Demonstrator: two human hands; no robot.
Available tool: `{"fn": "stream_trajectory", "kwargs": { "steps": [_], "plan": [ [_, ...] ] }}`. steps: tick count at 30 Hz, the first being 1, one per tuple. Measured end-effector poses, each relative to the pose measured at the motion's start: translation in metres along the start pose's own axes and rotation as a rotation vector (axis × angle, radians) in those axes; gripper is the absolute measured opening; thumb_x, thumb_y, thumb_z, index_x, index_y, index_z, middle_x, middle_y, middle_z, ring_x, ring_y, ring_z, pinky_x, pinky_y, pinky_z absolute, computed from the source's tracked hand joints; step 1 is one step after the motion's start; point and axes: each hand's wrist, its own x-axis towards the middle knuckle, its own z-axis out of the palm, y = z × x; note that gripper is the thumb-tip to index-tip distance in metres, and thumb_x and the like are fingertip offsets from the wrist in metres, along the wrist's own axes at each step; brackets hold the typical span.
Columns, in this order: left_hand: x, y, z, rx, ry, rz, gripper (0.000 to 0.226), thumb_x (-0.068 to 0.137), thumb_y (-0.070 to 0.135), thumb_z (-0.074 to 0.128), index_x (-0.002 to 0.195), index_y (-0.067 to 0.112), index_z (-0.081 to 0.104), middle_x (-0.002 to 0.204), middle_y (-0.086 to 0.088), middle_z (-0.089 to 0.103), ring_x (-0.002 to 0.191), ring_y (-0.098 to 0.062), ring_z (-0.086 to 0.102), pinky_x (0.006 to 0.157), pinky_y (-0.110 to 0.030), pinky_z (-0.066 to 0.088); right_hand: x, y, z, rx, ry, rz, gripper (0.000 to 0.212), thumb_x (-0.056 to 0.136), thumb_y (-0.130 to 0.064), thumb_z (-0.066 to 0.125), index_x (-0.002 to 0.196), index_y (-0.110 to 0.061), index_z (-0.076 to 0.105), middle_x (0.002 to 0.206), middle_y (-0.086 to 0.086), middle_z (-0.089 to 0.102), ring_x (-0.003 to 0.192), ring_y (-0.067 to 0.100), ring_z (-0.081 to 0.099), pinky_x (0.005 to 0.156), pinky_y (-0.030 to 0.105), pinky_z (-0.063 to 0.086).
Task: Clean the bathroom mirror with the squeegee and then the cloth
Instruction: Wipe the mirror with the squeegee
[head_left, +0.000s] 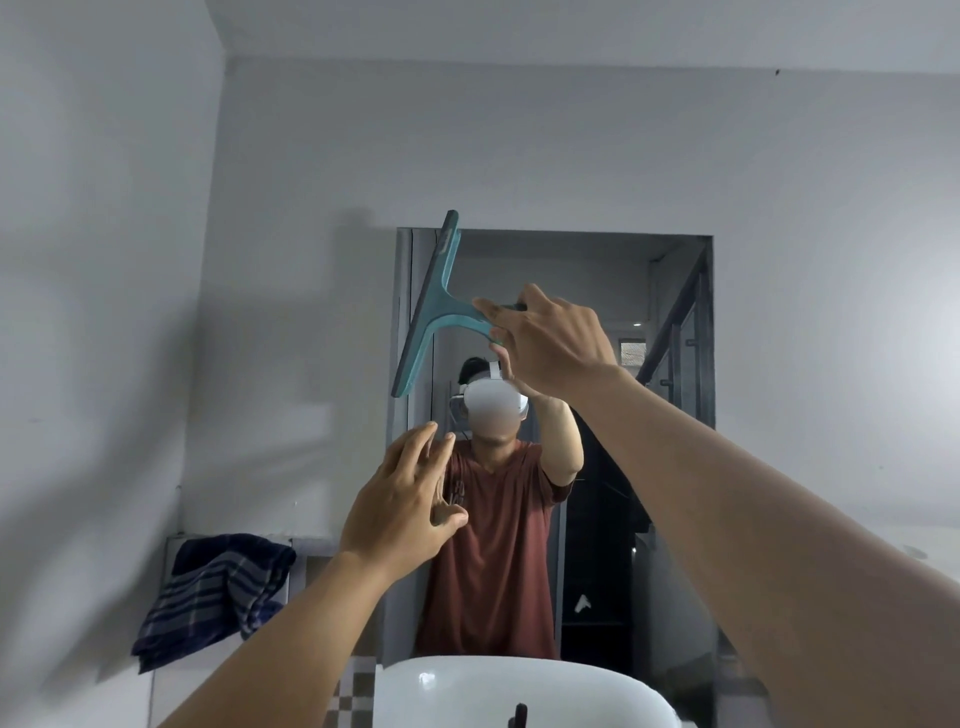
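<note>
A rectangular bathroom mirror (613, 291) hangs on the grey wall straight ahead. My right hand (550, 343) grips the handle of a teal squeegee (431, 301), whose long blade stands nearly upright along the mirror's left edge, its top just above the frame. My left hand (410, 504) is raised lower down in front of the mirror's left side, fingers spread, holding nothing. A dark blue striped cloth (218, 592) hangs over a ledge at the lower left. The mirror reflects a person in a reddish shirt.
A white basin (467, 691) sits below the mirror at the bottom centre, with a dark tap tip (519, 714) at its near rim. Checkered tiles (353, 696) show left of the basin. Grey walls stand on the left and ahead.
</note>
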Motion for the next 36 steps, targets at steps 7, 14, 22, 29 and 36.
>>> {"fn": "stream_trajectory", "kwargs": {
  "steps": [7,14,22,29,36],
  "plan": [
    [0.000,-0.001,-0.002,0.020,-0.001,0.005,0.095,0.072,0.060,0.075,0.151,0.020,0.041,0.154,-0.003,0.037,0.142,-0.023,0.038,0.091,-0.038,0.058,0.009,-0.008,-0.001,0.026,-0.040,-0.005,0.047,0.107,-0.039,0.039,0.154,-0.043,0.031,0.108,0.006,0.054,0.076,0.020,0.054,0.062,0.035,0.051],
    [0.000,-0.001,-0.002,0.012,-0.013,0.005,0.095,0.072,0.060,0.075,0.151,0.021,0.040,0.154,-0.003,0.037,0.143,-0.023,0.038,0.090,-0.037,0.059,0.010,-0.003,-0.011,-0.015,-0.049,-0.036,0.047,0.108,-0.038,0.036,0.155,-0.041,0.030,0.110,0.006,0.053,0.083,0.024,0.060,0.062,0.034,0.046],
    [0.000,-0.001,-0.001,0.000,-0.007,0.010,0.095,0.070,0.058,0.076,0.150,0.020,0.042,0.152,-0.004,0.039,0.141,-0.024,0.042,0.087,-0.037,0.061,0.022,-0.004,-0.016,-0.018,-0.065,-0.087,0.047,0.108,-0.036,0.040,0.154,-0.042,0.032,0.109,0.005,0.053,0.079,0.020,0.053,0.062,0.034,0.048],
    [-0.001,0.000,-0.002,0.008,-0.024,0.006,0.095,0.073,0.060,0.074,0.152,0.021,0.038,0.154,-0.003,0.036,0.143,-0.023,0.039,0.086,-0.038,0.061,0.018,-0.001,-0.014,-0.029,-0.073,-0.046,0.047,0.107,-0.034,0.041,0.153,-0.042,0.033,0.109,0.006,0.052,0.084,0.025,0.060,0.062,0.035,0.045],
    [-0.001,0.004,-0.004,0.020,-0.030,0.000,0.095,0.072,0.058,0.076,0.151,0.019,0.040,0.154,-0.004,0.036,0.143,-0.023,0.037,0.084,-0.039,0.061,-0.016,0.038,-0.008,-0.003,-0.075,0.069,0.051,0.106,-0.036,0.045,0.153,-0.047,0.028,0.114,0.005,0.053,0.093,0.027,0.062,0.065,0.034,0.042]
  ]
}}
